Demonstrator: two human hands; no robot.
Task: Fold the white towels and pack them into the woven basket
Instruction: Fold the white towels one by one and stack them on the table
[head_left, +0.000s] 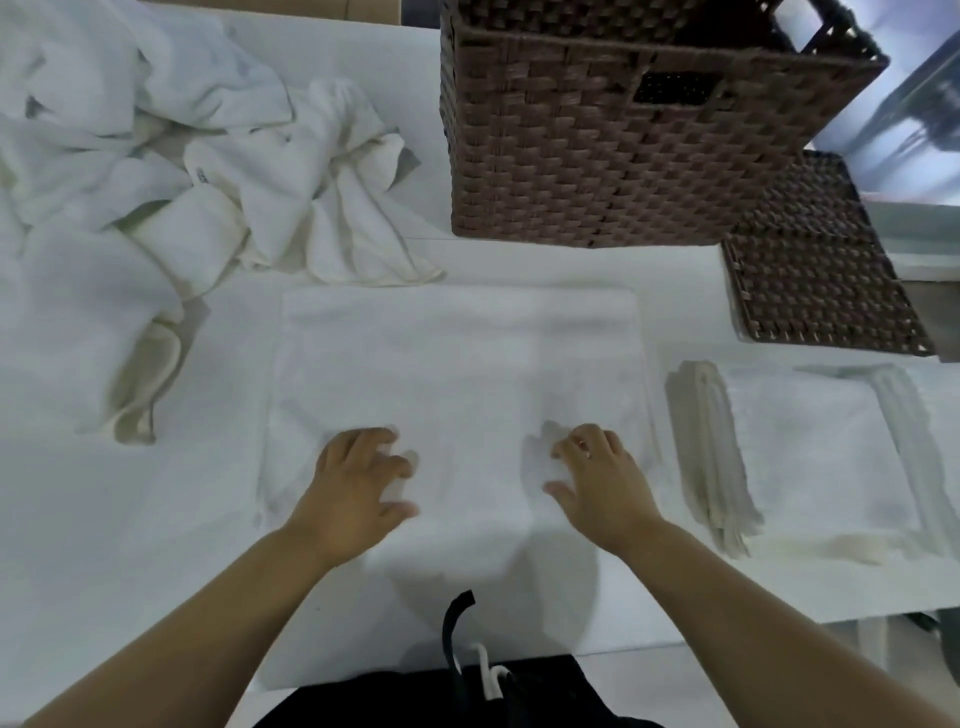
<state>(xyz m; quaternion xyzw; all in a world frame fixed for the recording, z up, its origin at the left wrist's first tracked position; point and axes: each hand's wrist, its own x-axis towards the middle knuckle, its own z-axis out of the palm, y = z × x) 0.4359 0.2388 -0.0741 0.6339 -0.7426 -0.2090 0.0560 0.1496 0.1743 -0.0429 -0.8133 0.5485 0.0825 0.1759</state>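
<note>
Both hands down on spread towel (457, 374): left hand (358, 483) & right hand (597, 483) apart, fingers loosely bent, gripping nothing. Towel extends fwd, long axis left-right; woven basket (623, 145) beyond, nearer the right.

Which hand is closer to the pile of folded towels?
Right. The right hand rests on the flat white towel just beside the folded white towel stack; the left hand is farther over, on the towel's other side.

Flat towel (457, 364) before basket (623, 156), pile (182, 156) left.
</note>
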